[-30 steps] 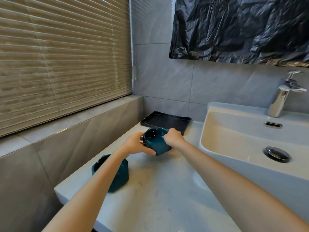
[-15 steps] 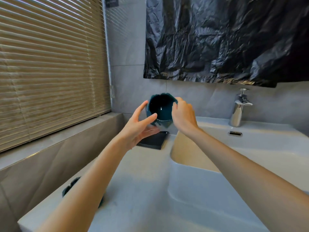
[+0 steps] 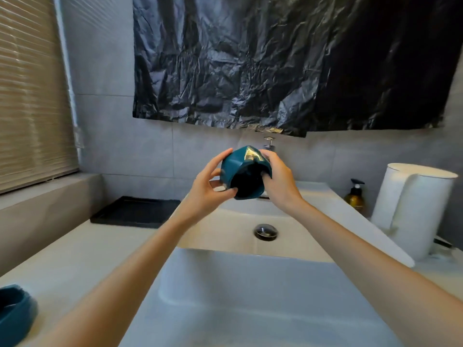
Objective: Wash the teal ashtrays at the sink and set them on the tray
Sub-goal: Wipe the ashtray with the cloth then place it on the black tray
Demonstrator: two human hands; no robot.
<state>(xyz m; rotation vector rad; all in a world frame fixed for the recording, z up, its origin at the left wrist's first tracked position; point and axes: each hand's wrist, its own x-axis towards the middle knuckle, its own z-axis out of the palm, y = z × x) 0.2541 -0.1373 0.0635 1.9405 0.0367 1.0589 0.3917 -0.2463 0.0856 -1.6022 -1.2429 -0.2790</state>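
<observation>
I hold a teal ashtray (image 3: 244, 171) in the air over the white sink (image 3: 225, 234), tipped so its dark hollow faces down and toward me. My left hand (image 3: 209, 187) grips its left side and lower rim. My right hand (image 3: 278, 180) grips its right side, with fingers reaching into the hollow. The ashtray hides most of the tap (image 3: 269, 142) behind it. A second teal ashtray (image 3: 15, 314) stands on the counter at the bottom left corner. The black tray (image 3: 135, 212) lies on the counter left of the sink, with nothing on it.
The sink drain (image 3: 265, 231) is below the held ashtray. An amber pump bottle (image 3: 355, 196) and a white paper-towel holder (image 3: 413, 209) stand right of the sink. Black plastic sheeting (image 3: 275, 61) hangs on the wall above. Window blinds (image 3: 30, 91) are at the left.
Both hands lifted the ashtray from the counter near the tray and carried it right, over the sink. It has tipped from hollow-up to hollow-down. The view turned toward the sink.
</observation>
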